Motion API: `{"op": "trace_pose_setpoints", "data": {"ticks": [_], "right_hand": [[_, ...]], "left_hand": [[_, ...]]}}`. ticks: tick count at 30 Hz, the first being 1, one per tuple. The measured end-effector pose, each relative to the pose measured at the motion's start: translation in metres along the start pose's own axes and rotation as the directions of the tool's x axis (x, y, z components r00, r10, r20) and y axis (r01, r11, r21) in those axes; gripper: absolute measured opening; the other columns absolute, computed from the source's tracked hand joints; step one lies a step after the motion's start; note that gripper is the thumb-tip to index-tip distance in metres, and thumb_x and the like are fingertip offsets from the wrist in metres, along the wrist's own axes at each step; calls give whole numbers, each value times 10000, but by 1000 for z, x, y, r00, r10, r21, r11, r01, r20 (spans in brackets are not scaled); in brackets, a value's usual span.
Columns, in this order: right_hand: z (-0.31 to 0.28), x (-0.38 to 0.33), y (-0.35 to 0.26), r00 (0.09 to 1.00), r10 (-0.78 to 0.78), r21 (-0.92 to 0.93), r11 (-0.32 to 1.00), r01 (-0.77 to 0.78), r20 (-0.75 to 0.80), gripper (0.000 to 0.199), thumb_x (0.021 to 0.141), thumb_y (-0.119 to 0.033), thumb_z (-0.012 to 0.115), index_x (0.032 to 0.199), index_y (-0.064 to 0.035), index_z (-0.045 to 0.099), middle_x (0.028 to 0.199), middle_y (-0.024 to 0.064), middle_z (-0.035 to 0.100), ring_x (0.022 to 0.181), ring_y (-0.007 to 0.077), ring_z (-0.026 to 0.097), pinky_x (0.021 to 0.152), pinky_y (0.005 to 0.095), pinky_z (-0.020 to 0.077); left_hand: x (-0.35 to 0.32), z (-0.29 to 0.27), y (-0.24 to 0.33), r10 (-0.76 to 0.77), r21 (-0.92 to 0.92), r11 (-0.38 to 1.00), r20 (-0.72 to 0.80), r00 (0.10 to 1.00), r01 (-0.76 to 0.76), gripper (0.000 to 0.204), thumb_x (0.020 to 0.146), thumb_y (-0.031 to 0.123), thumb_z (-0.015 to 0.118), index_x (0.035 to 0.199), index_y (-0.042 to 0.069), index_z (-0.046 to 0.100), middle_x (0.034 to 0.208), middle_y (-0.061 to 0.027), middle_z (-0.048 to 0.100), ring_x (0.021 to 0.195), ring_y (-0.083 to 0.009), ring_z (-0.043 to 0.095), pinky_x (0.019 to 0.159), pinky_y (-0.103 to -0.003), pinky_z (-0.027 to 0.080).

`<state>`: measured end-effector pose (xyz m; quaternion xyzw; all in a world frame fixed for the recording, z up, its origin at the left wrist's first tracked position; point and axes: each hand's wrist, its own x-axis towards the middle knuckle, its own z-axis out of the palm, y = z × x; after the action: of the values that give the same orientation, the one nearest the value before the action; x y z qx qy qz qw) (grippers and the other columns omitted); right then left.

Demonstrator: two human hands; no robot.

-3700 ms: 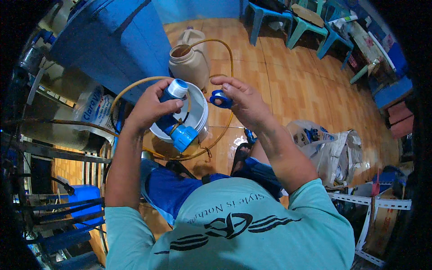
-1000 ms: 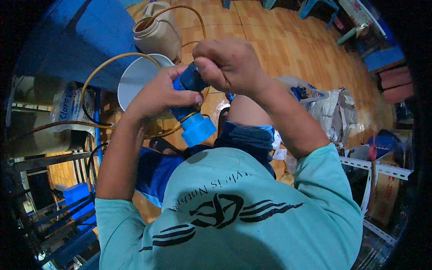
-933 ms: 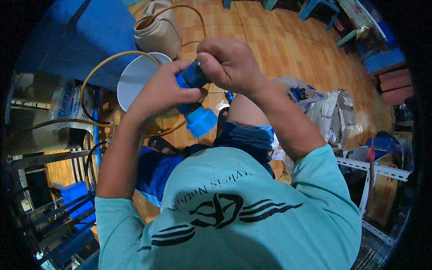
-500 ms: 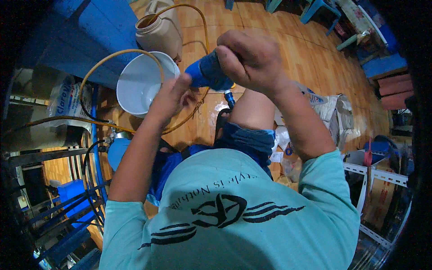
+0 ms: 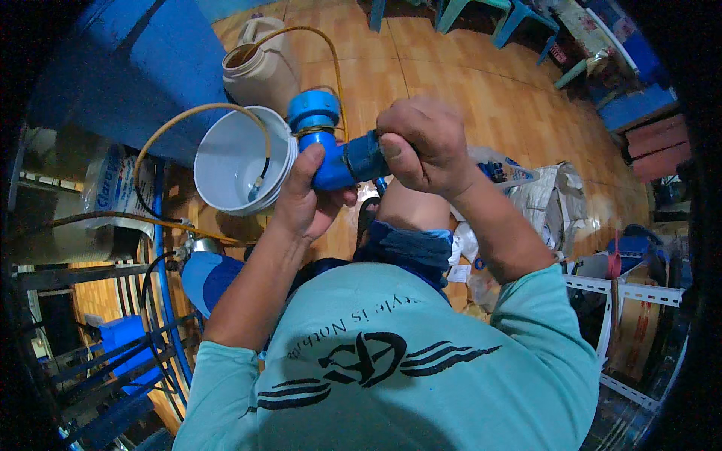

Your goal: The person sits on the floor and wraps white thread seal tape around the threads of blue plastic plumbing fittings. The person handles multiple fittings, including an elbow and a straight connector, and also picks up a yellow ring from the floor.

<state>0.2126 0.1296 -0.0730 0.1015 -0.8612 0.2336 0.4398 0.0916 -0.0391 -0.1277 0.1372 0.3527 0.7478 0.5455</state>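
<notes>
A blue plastic pipe elbow (image 5: 333, 169) is held in the air between my two hands, in front of my chest. Its upright arm ends in a ribbed union nut (image 5: 313, 110), with a yellowish ring just below it. My left hand (image 5: 295, 197) is closed around the bend, thumb against its near side. On the right-hand arm of the elbow, a darker blue collar (image 5: 364, 155) disappears into my right hand (image 5: 429, 146), whose fingers are wrapped around that end. What lies inside the right fist is hidden.
A white bucket (image 5: 214, 161) holding a hose end stands left of the fitting. Behind it sits a beige jug (image 5: 265, 84) with a yellow hose (image 5: 327, 39). A white sack (image 5: 560, 199) lies right; a perforated metal frame (image 5: 628, 289) stands beyond it. Plastic stools (image 5: 459, 11) line the back.
The fitting has turned so its elbow and union nut now show. Both hands have come lower, and my left hand has moved right and closed on the bend.
</notes>
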Motion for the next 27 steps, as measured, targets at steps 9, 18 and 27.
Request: {"op": "trace_pose_setpoints", "data": {"ticks": [9, 18, 27], "right_hand": [[34, -60, 2, 665, 746, 524, 561, -641, 14, 289, 978, -276, 506, 819, -48, 586, 672, 41, 506, 652, 139, 517, 597, 306, 432], [8, -34, -8, 973, 231, 257, 940, -223, -3, 248, 957, -261, 553, 841, -51, 615, 706, 100, 586, 640, 257, 598, 598, 364, 470], [34, -55, 4, 918, 396, 153, 905, -397, 36, 255, 927, -267, 575, 833, -36, 628, 712, 158, 599, 667, 344, 620, 602, 400, 488]], "left_hand": [[-16, 24, 28, 299, 854, -31, 503, 811, -519, 676, 689, 332, 893, 1216, 57, 571, 1110, -75, 692, 1002, -228, 681, 882, -381, 547], [10, 4, 63, -486, 276, 874, 500, 717, 400, 918, 706, 510, 844, 1390, 35, 458, 1237, -144, 620, 1100, -240, 631, 952, -358, 482], [3, 19, 30, -212, 915, 400, 146, 966, -51, 396, 807, 255, 799, 1107, 48, 642, 870, -7, 663, 760, -116, 603, 697, -302, 491]]}}
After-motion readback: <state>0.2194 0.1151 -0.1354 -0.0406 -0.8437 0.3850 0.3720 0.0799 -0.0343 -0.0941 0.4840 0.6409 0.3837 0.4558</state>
